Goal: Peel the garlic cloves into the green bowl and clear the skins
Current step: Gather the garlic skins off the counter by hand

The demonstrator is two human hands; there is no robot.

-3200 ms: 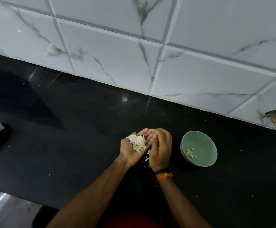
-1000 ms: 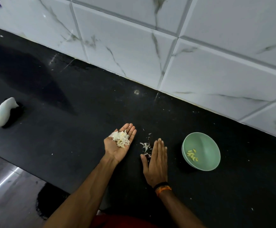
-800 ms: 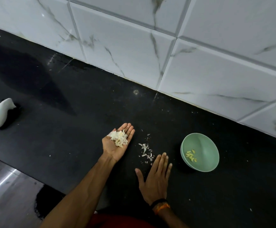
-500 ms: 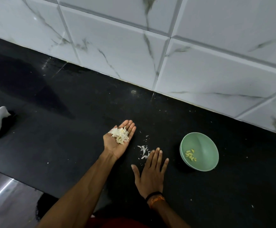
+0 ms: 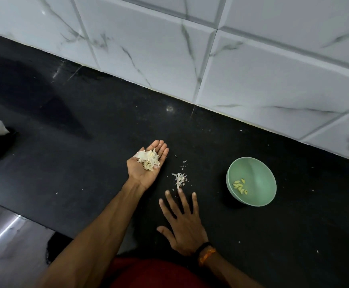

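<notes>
Palm-up left hand [image 5: 146, 169], fingers relaxed, carries one pile of papery white garlic skins [image 5: 148, 160].
Right hand [image 5: 183, 222] flat, released; round green plastic bowl [image 5: 261, 179] holds seven peeled yellow garlic cloves [image 5: 240, 185].

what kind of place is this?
Probably a home kitchen counter: a glossy black stone countertop against white marble-look wall tiles, with a green bowl of peeled garlic cloves.

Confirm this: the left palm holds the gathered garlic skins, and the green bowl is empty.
Not quite. In the head view, the green bowl holds peeled garlic cloves. The left hand does hold the gathered skins on its open palm.
</notes>
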